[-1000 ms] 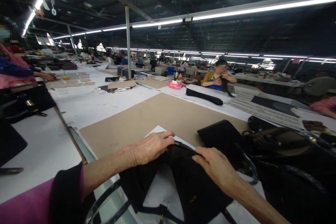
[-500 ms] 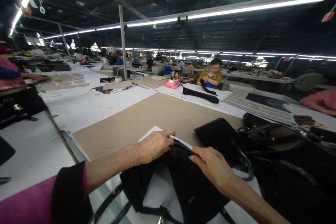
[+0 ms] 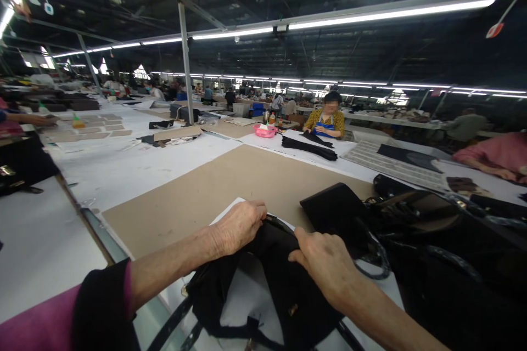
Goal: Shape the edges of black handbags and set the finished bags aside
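A black handbag (image 3: 284, 279) lies before me on a white sheet, its straps trailing toward the near table edge. My left hand (image 3: 244, 225) is closed on the bag's far top edge, the fingertips curled over it. A short way to the right, my right hand (image 3: 319, 252) pinches the same edge between thumb and fingers. Between the two hands a strip of dark, shiny edging (image 3: 280, 223) shows. White material is visible through the gap in the bag's middle, and a small gold-coloured fitting (image 3: 293, 310) sits on its near side.
Black bags with wrapped handles (image 3: 444, 241) are heaped at the right. A tan board (image 3: 214, 181) covers the table beyond my hands. Farther off are a pink basket (image 3: 264, 131), stacked black strips (image 3: 308, 148) and a seated co-worker (image 3: 325, 118). Another black bag (image 3: 24, 159) lies left.
The whole view has shifted slightly, with things now farther left. Both hands keep hold of the bag's edge. The co-worker across has lowered a black strip to the table.
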### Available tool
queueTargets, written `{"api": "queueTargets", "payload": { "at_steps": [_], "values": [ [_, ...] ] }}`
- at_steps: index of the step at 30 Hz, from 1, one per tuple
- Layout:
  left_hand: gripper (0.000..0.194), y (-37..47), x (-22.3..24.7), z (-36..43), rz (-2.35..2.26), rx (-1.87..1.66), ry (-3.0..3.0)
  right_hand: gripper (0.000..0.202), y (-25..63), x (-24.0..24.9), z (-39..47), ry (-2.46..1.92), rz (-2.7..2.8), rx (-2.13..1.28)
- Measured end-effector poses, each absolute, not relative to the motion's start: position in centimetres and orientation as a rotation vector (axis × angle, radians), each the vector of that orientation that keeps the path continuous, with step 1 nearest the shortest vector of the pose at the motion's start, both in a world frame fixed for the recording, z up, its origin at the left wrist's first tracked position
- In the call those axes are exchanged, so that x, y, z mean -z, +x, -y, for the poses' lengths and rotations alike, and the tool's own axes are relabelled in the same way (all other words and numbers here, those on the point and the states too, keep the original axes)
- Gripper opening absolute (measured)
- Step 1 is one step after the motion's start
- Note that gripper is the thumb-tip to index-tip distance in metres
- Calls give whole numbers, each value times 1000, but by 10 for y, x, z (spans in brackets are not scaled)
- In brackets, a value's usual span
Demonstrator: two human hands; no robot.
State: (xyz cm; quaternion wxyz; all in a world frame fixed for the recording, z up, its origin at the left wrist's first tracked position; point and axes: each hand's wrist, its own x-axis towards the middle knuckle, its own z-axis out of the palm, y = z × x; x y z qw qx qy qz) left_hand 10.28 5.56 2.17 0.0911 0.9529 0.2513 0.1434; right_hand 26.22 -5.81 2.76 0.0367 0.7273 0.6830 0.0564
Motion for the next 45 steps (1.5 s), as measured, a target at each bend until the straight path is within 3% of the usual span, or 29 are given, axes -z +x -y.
{"api": "queueTargets", "payload": {
  "at_steps": [13,32,38,45],
  "values": [
    [13,104,-22,-59,-798,-451,2942,13,249,-34,39,2242,-2141,-294],
    [14,103,-22,-64,-737,-381,3097,31,257,-19,23,2160,-2239,-483],
    [16,106,-24,-62,-811,-337,3069,29,254,-22,23,2148,-2190,-495],
    [15,107,-25,-61,-859,-364,3054,11,259,-10,9,1994,-2373,-583]
  ]
}}
